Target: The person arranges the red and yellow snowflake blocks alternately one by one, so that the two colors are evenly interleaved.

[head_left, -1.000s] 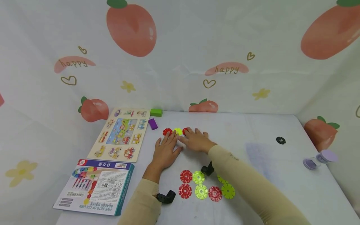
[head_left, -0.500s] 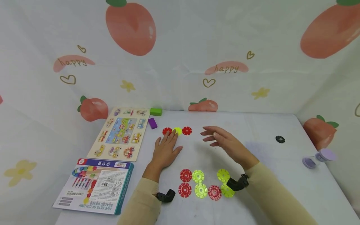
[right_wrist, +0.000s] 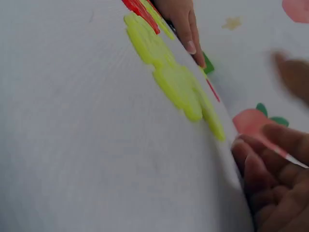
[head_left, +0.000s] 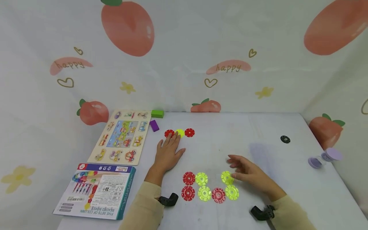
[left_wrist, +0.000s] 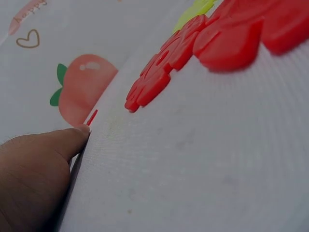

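Fingers of the left hand [head_left: 167, 156] straight, slightly spread, tips on the far disc row's red disc [head_left: 168, 131] and yellow disc [head_left: 181, 132]; second red disc [head_left: 189, 133] beside them at 3 o'clock. Head view: right hand [head_left: 249, 172] loosely bent, thumb apart from fingers, just beside a near yellow disc [head_left: 226, 177]; contact unclear. That disc belongs to a near group of seven red and yellow discs, far row at its 11 o'clock. From left hand: purple block [head_left: 154, 126] at 11, puzzle board [head_left: 139, 127] at 10, boxed set [head_left: 95, 191] at 8. From right hand: black disc [head_left: 285, 139] at 2, lilac-ended object [head_left: 325, 157] at 3.

Left wrist view: red discs at 12 and 2 o'clock, yellow edge behind; one digit at 8.

Right wrist view: curved fingers at 4 o'clock, blurred digit at 2, near yellow discs around 1, left hand beyond them.
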`<state>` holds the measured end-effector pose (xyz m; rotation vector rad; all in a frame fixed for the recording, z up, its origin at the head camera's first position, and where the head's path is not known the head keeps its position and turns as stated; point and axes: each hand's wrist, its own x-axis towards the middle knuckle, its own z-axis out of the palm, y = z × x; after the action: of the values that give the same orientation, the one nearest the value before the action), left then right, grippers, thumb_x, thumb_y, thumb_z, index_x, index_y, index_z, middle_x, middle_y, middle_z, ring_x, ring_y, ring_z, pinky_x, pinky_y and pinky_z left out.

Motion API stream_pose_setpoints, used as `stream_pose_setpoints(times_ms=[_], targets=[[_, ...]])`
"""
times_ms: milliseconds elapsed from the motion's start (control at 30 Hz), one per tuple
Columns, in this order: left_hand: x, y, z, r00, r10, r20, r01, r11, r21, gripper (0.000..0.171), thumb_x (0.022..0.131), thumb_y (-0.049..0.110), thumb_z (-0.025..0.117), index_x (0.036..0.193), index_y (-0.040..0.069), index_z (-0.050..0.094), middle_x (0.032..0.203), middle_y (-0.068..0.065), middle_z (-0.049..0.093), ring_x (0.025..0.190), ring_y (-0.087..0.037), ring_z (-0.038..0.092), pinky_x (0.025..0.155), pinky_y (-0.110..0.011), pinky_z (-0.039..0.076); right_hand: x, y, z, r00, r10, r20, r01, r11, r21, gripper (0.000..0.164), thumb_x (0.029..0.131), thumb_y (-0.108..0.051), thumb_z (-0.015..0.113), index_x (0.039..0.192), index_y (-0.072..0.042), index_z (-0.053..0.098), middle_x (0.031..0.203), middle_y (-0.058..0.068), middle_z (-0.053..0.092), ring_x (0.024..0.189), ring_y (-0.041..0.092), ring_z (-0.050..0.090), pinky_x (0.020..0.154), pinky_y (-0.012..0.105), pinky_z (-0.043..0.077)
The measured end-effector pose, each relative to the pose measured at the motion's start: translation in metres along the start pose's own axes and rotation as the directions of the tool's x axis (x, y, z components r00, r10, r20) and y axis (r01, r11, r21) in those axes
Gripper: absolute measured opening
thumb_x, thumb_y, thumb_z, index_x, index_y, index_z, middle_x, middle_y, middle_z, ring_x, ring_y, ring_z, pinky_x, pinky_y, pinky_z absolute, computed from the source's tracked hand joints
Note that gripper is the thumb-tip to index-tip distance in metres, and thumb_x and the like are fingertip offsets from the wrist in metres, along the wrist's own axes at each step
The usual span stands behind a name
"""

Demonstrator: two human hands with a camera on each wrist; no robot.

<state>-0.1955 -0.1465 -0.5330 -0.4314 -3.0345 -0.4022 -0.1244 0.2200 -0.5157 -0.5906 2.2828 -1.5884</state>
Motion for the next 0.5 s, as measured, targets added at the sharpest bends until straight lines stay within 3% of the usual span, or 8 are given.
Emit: stream_pose_setpoints(times_ms=[100,200,300,500], targets=[[0.000,-0.001,0.000,1.000,0.005,0.000,-0.005,1.000,-0.007,0.072,0.095,0.056,0.043,0.153,0.019,0.023,0.158,0.003,0.015,0.144,-0.022,0.005,0.110,-0.057,0.006,0.000,-0.005,0.006,1.000,0.024,0.017,-0.019,0.976,-0.219,0.061,0.081,-0.032,0.077,0.136,-0.022,0.052,0.133,-0.008,0.048,0.121,0.015,0.046,0.098,0.029,0.039],[0.000,-0.001,0.001,1.000,0.013,-0.010,-0.013,1.000,-0.008,0.072,0.095,0.057,0.043,0.153,0.019,0.025,0.158,0.002,0.016,0.144,-0.022,0.005,0.109,-0.057,0.007,-0.001,-0.011,0.008,0.999,0.009,0.049,0.008,0.939,-0.344,0.049,0.081,-0.029,0.078,0.127,-0.023,0.059,0.132,-0.008,0.044,0.124,0.016,0.040,0.100,0.038,0.037],[0.000,0.000,0.001,1.000,0.013,-0.018,-0.013,1.000,-0.004,0.072,0.095,0.057,0.043,0.153,0.019,0.026,0.158,0.002,0.016,0.144,-0.022,0.006,0.109,-0.057,0.007,-0.001,-0.015,0.008,0.998,0.003,0.058,0.019,0.924,-0.382,0.038,0.082,-0.023,0.078,0.116,-0.022,0.062,0.124,-0.005,0.045,0.118,0.018,0.041,0.096,0.045,0.040],[0.000,0.000,-0.002,1.000,0.006,-0.016,-0.007,1.000,-0.010,0.071,0.095,0.055,0.044,0.153,0.019,0.027,0.158,0.002,0.018,0.144,-0.022,0.007,0.109,-0.057,0.007,0.008,-0.021,0.007,0.994,0.098,0.040,-0.081,0.944,-0.320,0.032,0.084,-0.018,0.075,0.110,-0.024,0.058,0.101,-0.007,0.057,0.091,0.016,0.052,0.077,0.031,0.046]])
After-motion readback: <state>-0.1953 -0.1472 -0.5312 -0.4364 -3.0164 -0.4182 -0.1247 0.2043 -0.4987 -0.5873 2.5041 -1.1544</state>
